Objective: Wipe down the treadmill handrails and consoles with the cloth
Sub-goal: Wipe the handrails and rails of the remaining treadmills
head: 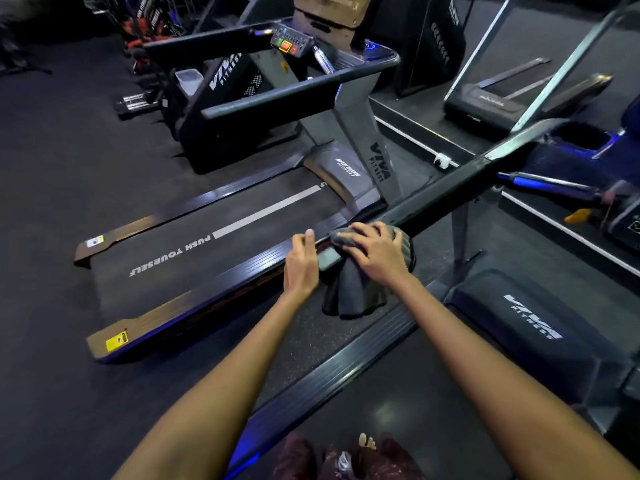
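Note:
A dark grey cloth is draped over the near end of a black treadmill handrail that runs up to the right toward its console. My right hand lies on top of the cloth, fingers curled over it and pressing it onto the rail end. Just to its left, my left hand hovers with relaxed fingers and holds nothing; whether it touches the rail end is unclear. A second treadmill's handrail and button console stand beyond.
The second treadmill's belt, marked PUSH YOURSELF, lies to the left. A metal bottle sits in its console tray. The motor cover of the near treadmill is at right. My feet stand on its deck.

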`<action>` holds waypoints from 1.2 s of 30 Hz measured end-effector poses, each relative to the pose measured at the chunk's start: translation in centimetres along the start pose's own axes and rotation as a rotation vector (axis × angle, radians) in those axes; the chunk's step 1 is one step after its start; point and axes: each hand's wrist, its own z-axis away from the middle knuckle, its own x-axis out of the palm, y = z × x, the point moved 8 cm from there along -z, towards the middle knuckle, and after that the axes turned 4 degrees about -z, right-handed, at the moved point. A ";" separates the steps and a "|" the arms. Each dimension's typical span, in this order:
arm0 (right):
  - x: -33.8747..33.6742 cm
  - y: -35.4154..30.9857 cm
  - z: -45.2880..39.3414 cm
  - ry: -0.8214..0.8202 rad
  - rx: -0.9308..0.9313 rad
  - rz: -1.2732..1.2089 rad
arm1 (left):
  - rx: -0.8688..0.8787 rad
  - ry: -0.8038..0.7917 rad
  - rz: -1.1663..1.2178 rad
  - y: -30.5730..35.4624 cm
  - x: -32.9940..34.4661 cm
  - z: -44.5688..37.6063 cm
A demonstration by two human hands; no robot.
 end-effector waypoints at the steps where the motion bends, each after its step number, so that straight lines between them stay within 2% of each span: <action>1: 0.1 -0.6 -0.6 -0.004 0.053 -0.006 | 0.049 -0.012 -0.042 0.6 0.3 -0.1; 4: 0.8 -2.6 -0.3 -0.012 0.032 -0.019 | 0.207 -0.033 -0.140 2.2 1.9 0.2; 8: 0.3 0.3 2.6 0.049 -0.236 -0.003 | 0.397 0.010 -0.415 2.8 3.0 1.1; 11: -1.2 4.2 1.1 0.074 -0.098 0.009 | 0.534 0.016 -0.549 2.6 3.4 1.1; 14: -1.7 4.9 -1.3 0.084 0.093 -0.037 | 0.664 0.065 -0.647 2.9 3.7 1.3; 18: -0.7 1.4 -1.3 0.079 0.093 -0.040 | 0.728 0.193 -0.541 3.0 3.3 1.5; 21: 0.1 0.0 0.6 0.101 -0.100 -0.058 | 0.777 0.225 -0.489 3.1 3.2 1.4; 24: -0.5 2.2 0.7 0.081 -0.234 -0.021 | 0.843 0.244 -0.513 3.2 3.2 1.7; 26: -1.5 4.6 -0.5 0.077 -0.143 -0.010 | 0.864 0.253 -0.539 3.3 3.3 1.7; 28: -2.0 5.9 -2.1 0.077 0.024 -0.022 | 0.880 0.268 -0.557 3.4 3.4 1.8; 31: -1.8 3.5 -3.2 0.072 0.180 0.021 | 0.905 0.295 -0.555 3.6 3.2 1.9; 33: -0.9 1.6 -2.7 0.059 0.158 0.010 | 0.922 0.302 -0.565 3.7 3.3 2.0; 36: -0.4 1.4 -0.4 0.068 -0.029 -0.073 | 0.971 0.286 -0.605 3.6 3.6 2.1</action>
